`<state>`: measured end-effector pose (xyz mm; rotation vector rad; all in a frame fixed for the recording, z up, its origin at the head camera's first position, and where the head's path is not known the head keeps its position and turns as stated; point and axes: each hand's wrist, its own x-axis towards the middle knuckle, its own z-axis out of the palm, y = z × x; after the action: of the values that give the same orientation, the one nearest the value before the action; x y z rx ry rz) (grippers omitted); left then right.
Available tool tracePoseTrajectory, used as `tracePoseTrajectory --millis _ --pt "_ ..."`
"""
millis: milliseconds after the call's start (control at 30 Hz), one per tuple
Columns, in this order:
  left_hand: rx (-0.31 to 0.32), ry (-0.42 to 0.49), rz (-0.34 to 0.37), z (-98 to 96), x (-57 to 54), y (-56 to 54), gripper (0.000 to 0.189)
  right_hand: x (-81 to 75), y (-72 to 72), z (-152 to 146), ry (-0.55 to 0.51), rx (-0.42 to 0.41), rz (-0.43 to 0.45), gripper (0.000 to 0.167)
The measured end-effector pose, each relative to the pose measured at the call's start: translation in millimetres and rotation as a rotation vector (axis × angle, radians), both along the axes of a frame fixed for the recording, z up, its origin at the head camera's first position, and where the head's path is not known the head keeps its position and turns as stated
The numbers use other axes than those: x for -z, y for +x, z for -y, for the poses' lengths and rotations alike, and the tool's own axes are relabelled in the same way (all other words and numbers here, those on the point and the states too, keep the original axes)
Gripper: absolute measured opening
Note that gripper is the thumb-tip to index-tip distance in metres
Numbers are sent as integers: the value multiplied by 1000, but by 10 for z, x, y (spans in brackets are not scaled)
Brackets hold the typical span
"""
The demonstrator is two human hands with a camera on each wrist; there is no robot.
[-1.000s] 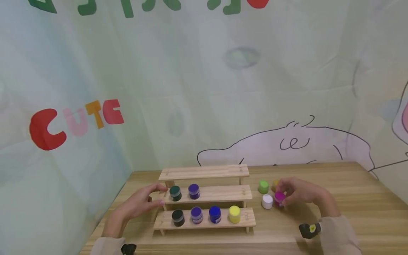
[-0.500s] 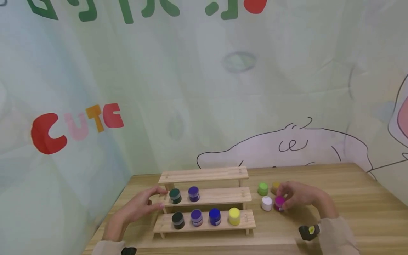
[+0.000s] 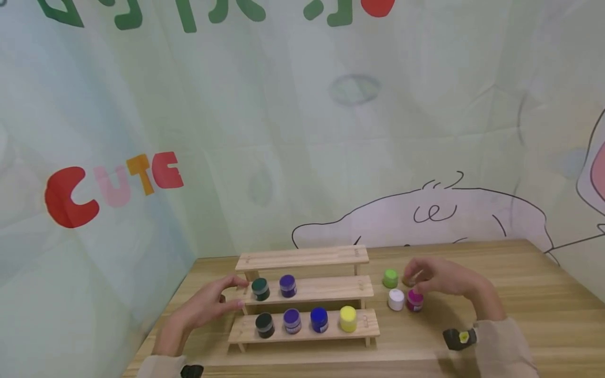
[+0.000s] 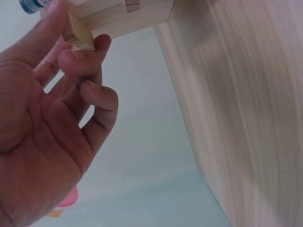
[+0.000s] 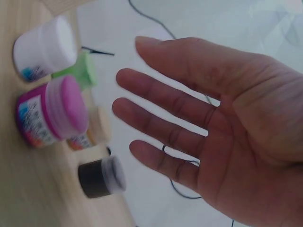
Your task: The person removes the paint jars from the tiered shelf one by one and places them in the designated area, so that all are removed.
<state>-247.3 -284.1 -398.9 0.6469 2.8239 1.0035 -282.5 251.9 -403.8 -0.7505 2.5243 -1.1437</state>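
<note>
My left hand point(image 3: 203, 307) grips the left end of a three-tier wooden rack point(image 3: 326, 287) at the middle tier. The left wrist view shows the fingers and thumb on either side of the rack's wooden end point(image 4: 78, 33). My right hand point(image 3: 441, 278) is over a group of paint jars at the right, fingers extended, holding nothing. Below it are a magenta paint jar point(image 5: 52, 113) and a white paint jar point(image 5: 45, 47). A green paint jar point(image 3: 390, 278) stands farther back. An ochre paint jar point(image 5: 92, 130) and a black jar point(image 5: 102, 177) show in the right wrist view.
On the rack's middle tier sit a dark green jar point(image 3: 260, 289) and a violet jar point(image 3: 288, 285). Its bottom tier bears a black jar point(image 3: 264, 325), a purple jar point(image 3: 292, 320), a blue jar point(image 3: 319, 319) and a yellow jar point(image 3: 348, 318). A printed curtain point(image 3: 264, 131) hangs behind the table point(image 3: 529, 294).
My right hand has lifted off the magenta paint jar, moving slightly up and back; that jar stays on the table. My left hand keeps its place on the rack.
</note>
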Motion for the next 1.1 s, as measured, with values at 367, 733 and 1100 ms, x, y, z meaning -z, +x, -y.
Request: tracePoseTrajectory --millis 367,733,1100 --pt "3 -8 -26 -28 -7 -10 35 -225 47 261 -104 21 -94 30" --pt "-8 -17 -33 -4 -9 -17 34 -316 88 740 -93 13 -294 29" --pt "6 -15 -23 -15 -12 9 36 -365 126 1299 -207 -40 -233 29"
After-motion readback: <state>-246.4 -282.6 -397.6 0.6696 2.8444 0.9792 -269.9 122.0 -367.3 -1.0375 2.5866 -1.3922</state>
